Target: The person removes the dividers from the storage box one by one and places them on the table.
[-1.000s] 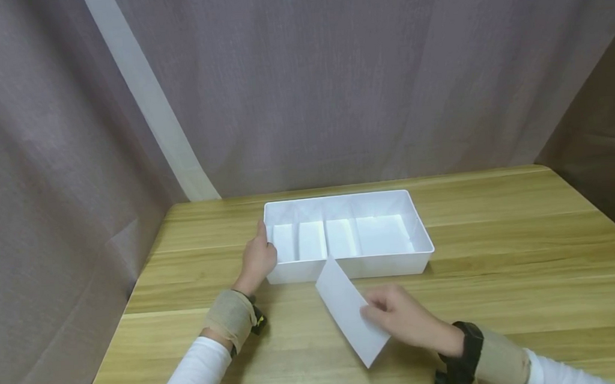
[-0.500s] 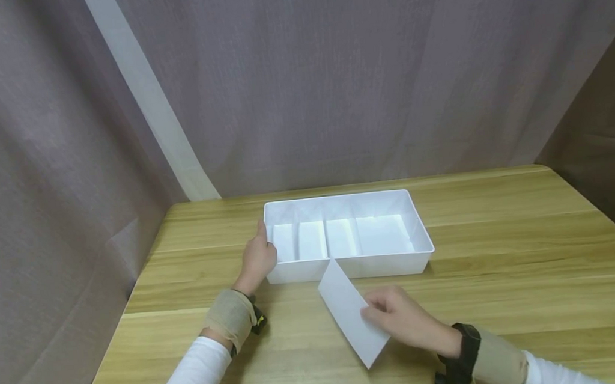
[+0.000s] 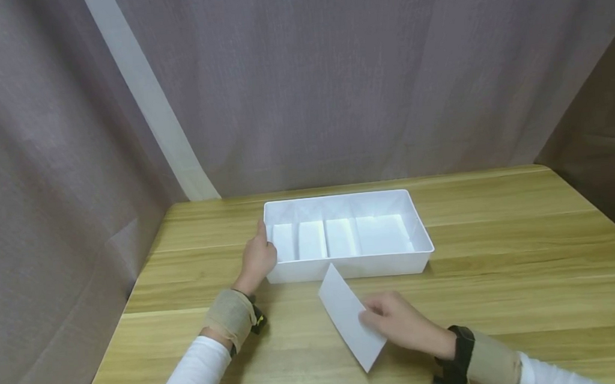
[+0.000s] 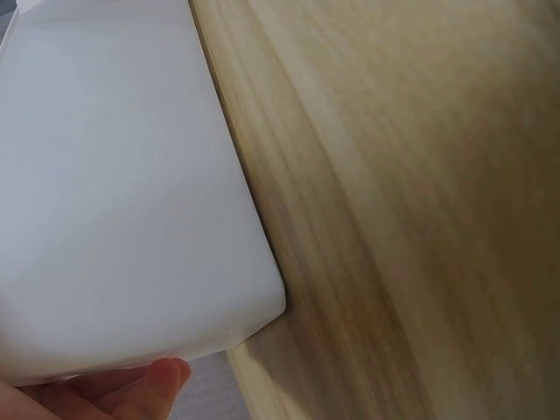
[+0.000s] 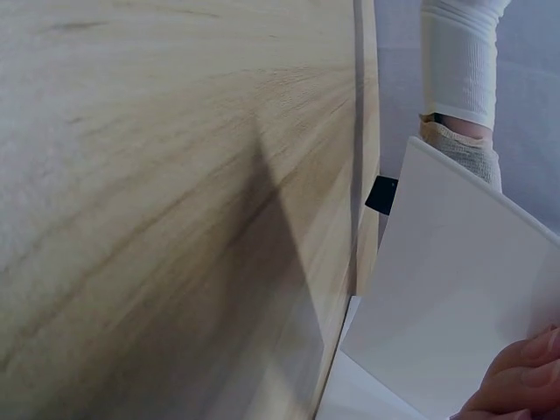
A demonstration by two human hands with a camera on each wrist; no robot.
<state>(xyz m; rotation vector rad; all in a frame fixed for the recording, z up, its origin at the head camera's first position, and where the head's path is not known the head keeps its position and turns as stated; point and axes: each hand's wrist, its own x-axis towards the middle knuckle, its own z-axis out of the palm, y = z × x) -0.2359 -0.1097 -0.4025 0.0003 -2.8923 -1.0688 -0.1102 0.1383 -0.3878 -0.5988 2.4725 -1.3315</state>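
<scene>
A long white plastic divided box [image 3: 384,265] stands on the table, with thin upright partitions making compartments toward its left. At its left end, my left hand [image 3: 257,259] holds the end wall at the rim. In the left wrist view, curled fingers [image 4: 149,389] lie against that end, beside the box's long outer wall [image 4: 131,192]. My right hand [image 3: 399,323] pinches a flat white rectangular panel [image 3: 347,315] by its right side. This panel is tilted and raised in front of the box. The right wrist view has the panel [image 5: 446,280] large, with right fingers [image 5: 525,376] on it.
The wooden table [image 3: 507,248] extends around the box. A grey curtain [image 3: 331,81] hangs behind and on the left. Dark brown cloth [image 3: 607,138] is on the right. Both wrists carry straps with small black devices.
The panel and my right hand have shifted slightly toward me and left, so the panel's top corner now sits below the box's front rim. My left hand and the box stay put.
</scene>
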